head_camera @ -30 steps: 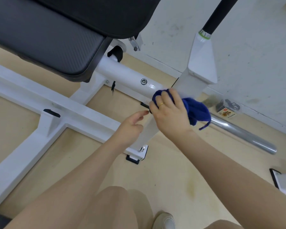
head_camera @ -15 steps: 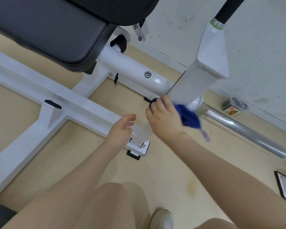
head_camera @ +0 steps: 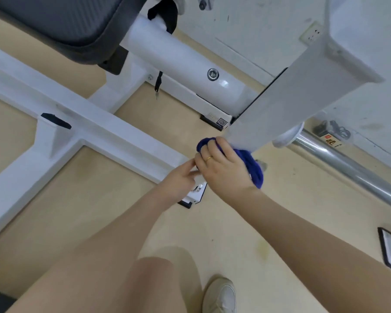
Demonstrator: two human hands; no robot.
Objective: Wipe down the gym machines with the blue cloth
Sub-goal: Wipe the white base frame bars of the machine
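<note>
Right hand (head_camera: 224, 168) hides blue cloth (head_camera: 255, 168) (mostly).

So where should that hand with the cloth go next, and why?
Probably a short stroke further down the slanted white post, toward its foot. The right hand holds the bunched blue cloth against the post's lower part, and the stretch below it looks not yet wiped. The left hand rests near the base, empty.

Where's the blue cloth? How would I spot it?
Find the big white slanted post of the gym machine, and follow it down toward the floor. The blue cloth is bunched up at its lower end, gripped by the right hand. It's the only dark blue thing there.
</note>
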